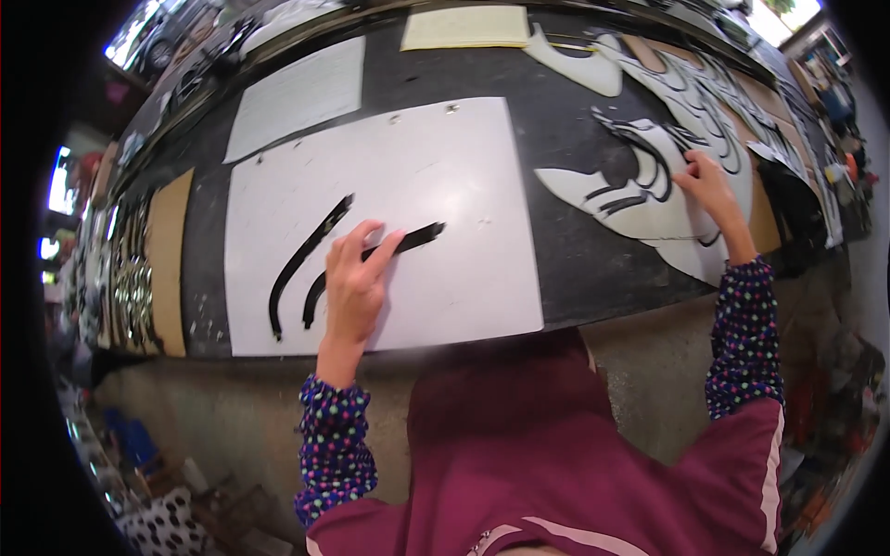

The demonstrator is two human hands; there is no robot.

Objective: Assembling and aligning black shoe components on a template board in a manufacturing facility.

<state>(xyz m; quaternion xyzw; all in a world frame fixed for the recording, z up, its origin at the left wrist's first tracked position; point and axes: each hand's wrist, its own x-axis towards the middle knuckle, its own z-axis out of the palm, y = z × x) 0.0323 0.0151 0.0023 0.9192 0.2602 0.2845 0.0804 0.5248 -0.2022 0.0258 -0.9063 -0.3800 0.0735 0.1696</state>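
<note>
Two curved black strips lie on a white board in front of me. My left hand [357, 283] is over the nearer strip [417, 238], its thumb and bent fingers closed on the middle of it and hiding part of the curve. Just left of it lies the other strip [301, 252], untouched. Out to the right, my right hand [712, 190] reaches onto a pile of white cut-out pieces [649, 221] and black curved strips [623, 198]. Its thumb and index finger pinch together at the pile; what is between them is too small to make out.
The white board [482, 287] rests on a dark table [584, 287]. Behind it lie a paper sheet [301, 97] and a yellowish pad [464, 28]. Brown cardboard [171, 269] and stacked clear-wrapped pieces [130, 278] stand at the left. More white cut-outs [681, 88] lie far right.
</note>
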